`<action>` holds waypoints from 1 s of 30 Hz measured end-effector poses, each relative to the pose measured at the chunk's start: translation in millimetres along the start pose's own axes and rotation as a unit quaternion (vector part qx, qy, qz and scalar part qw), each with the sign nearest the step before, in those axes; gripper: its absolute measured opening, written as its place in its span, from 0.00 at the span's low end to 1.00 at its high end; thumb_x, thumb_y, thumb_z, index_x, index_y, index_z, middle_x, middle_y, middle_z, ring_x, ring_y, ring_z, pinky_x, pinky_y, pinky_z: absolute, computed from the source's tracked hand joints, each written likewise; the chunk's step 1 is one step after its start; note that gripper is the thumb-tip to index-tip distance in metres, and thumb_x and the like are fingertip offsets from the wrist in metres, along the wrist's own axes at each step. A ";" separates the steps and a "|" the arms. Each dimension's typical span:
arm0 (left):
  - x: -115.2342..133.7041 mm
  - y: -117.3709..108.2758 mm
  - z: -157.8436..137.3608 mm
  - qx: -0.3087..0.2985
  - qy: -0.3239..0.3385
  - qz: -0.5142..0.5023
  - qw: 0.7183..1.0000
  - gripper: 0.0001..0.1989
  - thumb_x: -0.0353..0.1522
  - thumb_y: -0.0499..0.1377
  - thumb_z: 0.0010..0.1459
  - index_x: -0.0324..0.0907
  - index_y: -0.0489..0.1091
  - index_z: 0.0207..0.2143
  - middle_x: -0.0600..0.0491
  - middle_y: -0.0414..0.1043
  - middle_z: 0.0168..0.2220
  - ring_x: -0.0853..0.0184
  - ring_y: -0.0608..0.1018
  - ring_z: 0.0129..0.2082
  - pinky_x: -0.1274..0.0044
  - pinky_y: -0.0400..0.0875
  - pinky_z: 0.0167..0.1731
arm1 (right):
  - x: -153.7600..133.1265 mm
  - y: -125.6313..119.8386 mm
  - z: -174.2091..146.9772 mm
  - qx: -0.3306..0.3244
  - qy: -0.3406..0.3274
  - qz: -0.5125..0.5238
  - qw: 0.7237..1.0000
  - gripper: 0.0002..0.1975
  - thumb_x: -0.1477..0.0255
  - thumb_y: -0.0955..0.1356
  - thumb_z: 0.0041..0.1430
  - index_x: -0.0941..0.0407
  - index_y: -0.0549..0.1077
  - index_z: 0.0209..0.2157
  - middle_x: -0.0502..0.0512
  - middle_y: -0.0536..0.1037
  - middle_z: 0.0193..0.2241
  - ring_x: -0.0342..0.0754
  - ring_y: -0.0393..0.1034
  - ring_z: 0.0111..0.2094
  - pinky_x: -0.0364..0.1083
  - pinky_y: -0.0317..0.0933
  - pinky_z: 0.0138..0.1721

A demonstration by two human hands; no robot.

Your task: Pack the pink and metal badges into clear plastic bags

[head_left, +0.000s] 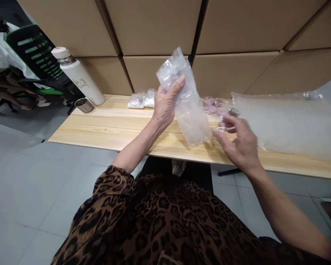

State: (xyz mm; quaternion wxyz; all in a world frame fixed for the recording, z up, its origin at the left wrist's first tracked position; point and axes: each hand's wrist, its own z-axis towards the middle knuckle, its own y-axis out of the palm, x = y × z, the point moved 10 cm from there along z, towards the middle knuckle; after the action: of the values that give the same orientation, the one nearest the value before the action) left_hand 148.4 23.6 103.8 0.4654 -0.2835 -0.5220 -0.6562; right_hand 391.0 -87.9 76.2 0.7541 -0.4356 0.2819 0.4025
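White cylindrical flask (82, 82): stands at the desk's far left, its white lid on; a brownish mark shows on its side, and what it contains cannot be seen.
Small round silver metal cup (84, 106): open-topped, just left of and nearer than the flask; its inside is too dark to read.
Pale wood-grained desk (99, 127): runs left to right under these things.
Brown cardboard boxes (154, 27): stacked along the far side; their contents are out of sight.
Small clear plastic packets (136, 100): at the desk's far side, left of centre, with whitish contents too small to make out.
Left hand (165, 101): grip clamped on the bag, thumb across its front.
Long clear plastic bag (194, 116): held up above the desk at centre; its lower part looks flat, while whether the crinkled upper part contains anything cannot be told.
Clear packets with pink contents (213, 106): lie beyond the bag, to its right, partly hidden.
Right hand (238, 141): blurred, thumb and fingers apart, near the bag's lower right corner; contact cannot be told.
Large translucent plastic sheeting (289, 121): spread over the desk's right part.
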 end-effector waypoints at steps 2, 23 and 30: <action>21.3 -1.3 -2.0 -0.011 0.040 -0.030 0.999 0.28 0.52 0.77 0.52 0.48 0.77 0.48 0.53 0.83 0.54 0.50 0.76 0.68 0.56 0.74 0.68 | -22.1 -12.3 -11.7 0.035 -0.026 0.015 0.999 0.18 0.52 0.76 0.64 0.51 0.82 0.43 0.56 0.83 0.37 0.52 0.76 0.36 0.55 0.73 0.41; -31.3 10.7 -98.1 -0.039 -0.162 -0.049 0.985 0.23 0.37 0.79 0.52 0.46 0.76 0.47 0.53 0.82 0.47 0.56 0.81 0.60 0.65 0.76 0.64 | 26.7 127.5 -4.4 -0.087 0.281 0.468 0.833 0.24 0.47 0.77 0.54 0.48 0.81 0.45 0.55 0.84 0.52 0.63 0.70 0.67 0.65 0.70 0.65; -16.7 -18.0 -79.3 0.011 -0.048 0.141 0.989 0.20 0.38 0.80 0.47 0.48 0.79 0.42 0.49 0.73 0.59 0.52 0.67 0.72 0.62 0.65 0.73 | 12.4 118.7 5.8 -0.089 0.182 0.388 0.899 0.31 0.40 0.69 0.62 0.46 0.78 0.56 0.57 0.79 0.62 0.61 0.69 0.69 0.62 0.74 0.61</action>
State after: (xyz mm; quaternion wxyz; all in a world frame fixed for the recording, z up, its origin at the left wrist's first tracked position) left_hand 147.9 -46.0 58.5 0.5306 -0.3806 -0.5054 -0.5640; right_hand 296.6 -43.0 18.2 0.4314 -0.4230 0.5240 0.6004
